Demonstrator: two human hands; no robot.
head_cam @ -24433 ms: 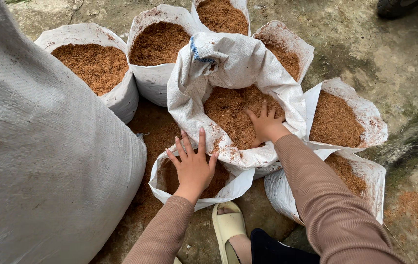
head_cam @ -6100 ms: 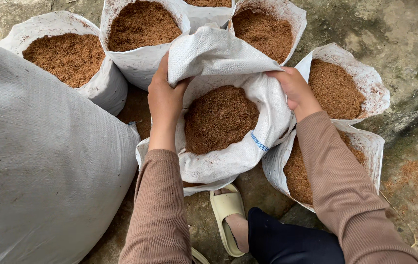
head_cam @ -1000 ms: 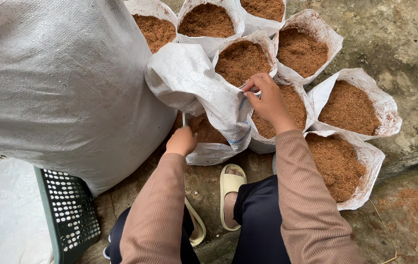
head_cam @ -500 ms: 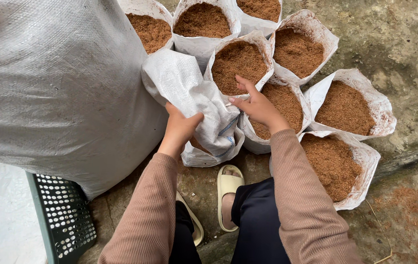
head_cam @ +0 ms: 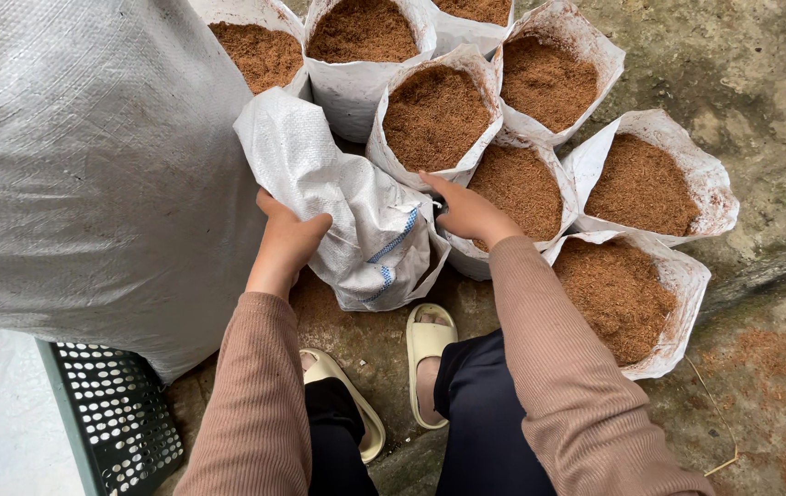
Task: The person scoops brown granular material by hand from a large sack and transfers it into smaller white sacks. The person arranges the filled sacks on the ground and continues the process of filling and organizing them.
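An empty white woven sack (head_cam: 347, 207) with a blue stripe lies crumpled on the ground in front of me. My left hand (head_cam: 285, 241) grips its left edge with the thumb on top. My right hand (head_cam: 468, 209) holds its right edge, next to a filled bag (head_cam: 523, 188). Several open white bags of brown fibrous material stand behind and to the right, among them one (head_cam: 435, 115) just beyond the sack and one (head_cam: 627, 298) by my right arm.
A very large grey woven sack (head_cam: 90, 165) fills the left side. A dark perforated plastic crate (head_cam: 113, 418) sits at lower left. My feet in pale slippers (head_cam: 430, 354) rest on the concrete ground, which has brown material scattered at right (head_cam: 769, 367).
Both hands have shifted on the white sack, which now lies lower and more crumpled. The view has moved slightly closer.
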